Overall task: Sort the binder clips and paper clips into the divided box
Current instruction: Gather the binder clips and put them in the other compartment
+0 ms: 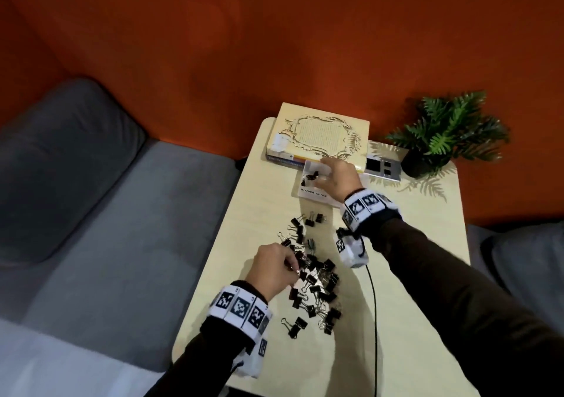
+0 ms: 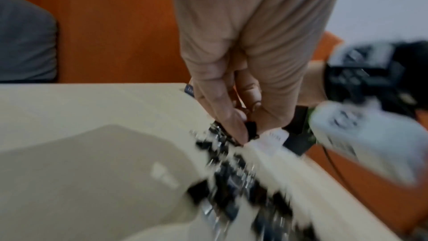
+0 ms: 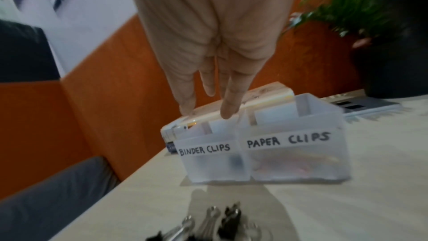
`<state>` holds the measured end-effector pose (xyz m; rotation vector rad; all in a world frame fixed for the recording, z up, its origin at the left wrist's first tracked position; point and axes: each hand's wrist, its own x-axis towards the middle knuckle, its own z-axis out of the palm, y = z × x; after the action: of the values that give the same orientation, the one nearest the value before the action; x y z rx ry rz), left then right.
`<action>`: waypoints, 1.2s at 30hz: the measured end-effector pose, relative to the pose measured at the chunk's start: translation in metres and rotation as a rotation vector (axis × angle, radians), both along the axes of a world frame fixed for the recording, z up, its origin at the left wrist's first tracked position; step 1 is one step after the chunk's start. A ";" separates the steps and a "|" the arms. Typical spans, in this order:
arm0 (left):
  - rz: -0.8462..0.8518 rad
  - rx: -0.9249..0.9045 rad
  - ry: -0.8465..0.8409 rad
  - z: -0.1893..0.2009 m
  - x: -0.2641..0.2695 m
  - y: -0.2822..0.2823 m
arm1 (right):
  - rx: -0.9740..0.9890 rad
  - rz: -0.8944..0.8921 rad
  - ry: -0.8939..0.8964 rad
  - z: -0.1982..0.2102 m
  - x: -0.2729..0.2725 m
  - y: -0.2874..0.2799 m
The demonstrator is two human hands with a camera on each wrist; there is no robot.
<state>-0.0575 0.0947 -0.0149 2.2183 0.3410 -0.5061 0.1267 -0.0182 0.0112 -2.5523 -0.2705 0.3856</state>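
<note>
A pile of black binder clips [image 1: 314, 277] lies on the table's middle, blurred in the left wrist view [image 2: 234, 180]. My left hand [image 1: 274, 267] is at the pile's left edge and pinches one black binder clip [image 2: 251, 128] between thumb and fingers. The translucent divided box [image 3: 264, 164] stands beyond the pile, labelled BINDER CLIPS on the left and PAPER CLIPS on the right. My right hand [image 1: 335, 177] hovers over the box [image 1: 314, 193] with fingers [image 3: 228, 109] straight and nothing in them. A few binder clips [image 1: 311, 177] lie in the left compartment; pale paper clips [image 3: 301, 160] show through the right wall.
A thick book [image 1: 320, 135] lies behind the box. A potted plant [image 1: 442, 134] stands at the table's far right corner beside a grey device [image 1: 383, 164]. A black cable [image 1: 374, 320] runs down the table. A grey sofa [image 1: 91, 198] sits to the left.
</note>
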 end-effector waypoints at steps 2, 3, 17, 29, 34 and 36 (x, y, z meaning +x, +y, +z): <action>0.034 -0.046 -0.018 0.017 0.014 0.004 | 0.094 -0.023 -0.047 0.003 -0.022 -0.014; 0.059 -0.064 -0.041 0.026 0.025 0.005 | 0.121 -0.027 -0.066 0.002 -0.036 -0.021; -0.143 0.286 -0.121 0.022 0.196 -0.016 | 0.068 0.012 0.043 -0.040 -0.163 -0.086; -0.490 0.385 0.285 -0.008 0.045 0.002 | -0.170 0.192 0.344 -0.042 -0.157 -0.056; -0.363 0.330 0.008 -0.032 0.013 -0.008 | -0.084 0.163 0.190 -0.055 -0.162 -0.053; -0.296 0.293 -0.032 -0.033 0.011 -0.010 | -0.058 0.135 0.166 -0.056 -0.164 -0.054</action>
<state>-0.0463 0.0849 -0.0481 2.5770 0.0701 -0.6089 -0.0371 -0.0723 -0.0450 -2.5474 -0.3756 0.6618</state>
